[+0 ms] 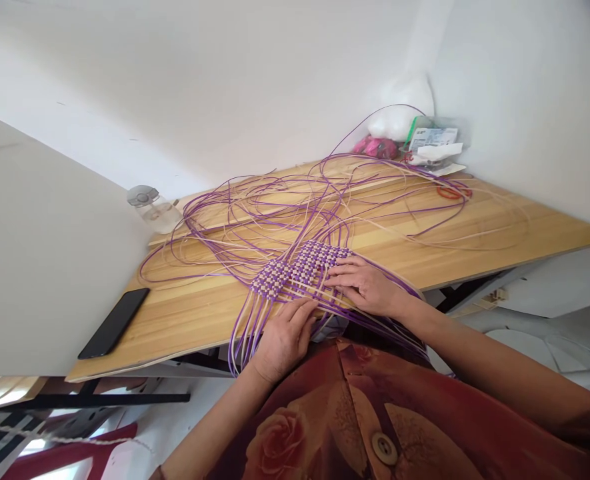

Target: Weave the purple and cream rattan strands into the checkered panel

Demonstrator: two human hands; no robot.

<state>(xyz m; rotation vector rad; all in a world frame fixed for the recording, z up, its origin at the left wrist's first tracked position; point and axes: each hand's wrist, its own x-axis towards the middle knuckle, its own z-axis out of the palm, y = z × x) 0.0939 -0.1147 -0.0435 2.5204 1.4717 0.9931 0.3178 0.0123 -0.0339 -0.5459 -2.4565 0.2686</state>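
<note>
A woven piece of purple and cream strands point(271, 279) lies at the front edge of the wooden table, its checkered pattern in two joined blocks. Long loose strands spread from it across the table and hang over the front edge. My left hand point(285, 333) rests at the lower side of the weave, its fingers bent together over the strands; what lies under the fingertips is hidden. My right hand point(362, 283) lies on the right block with its fingers apart, touching the weave and the strands beside it.
A black phone point(113, 324) lies at the table's left edge. Behind it stands a clear container with a grey lid point(143, 195). At the back right are a pink bundle point(375, 147), papers point(433, 139) and orange-handled scissors point(453, 193). Walls border the table point(195, 319).
</note>
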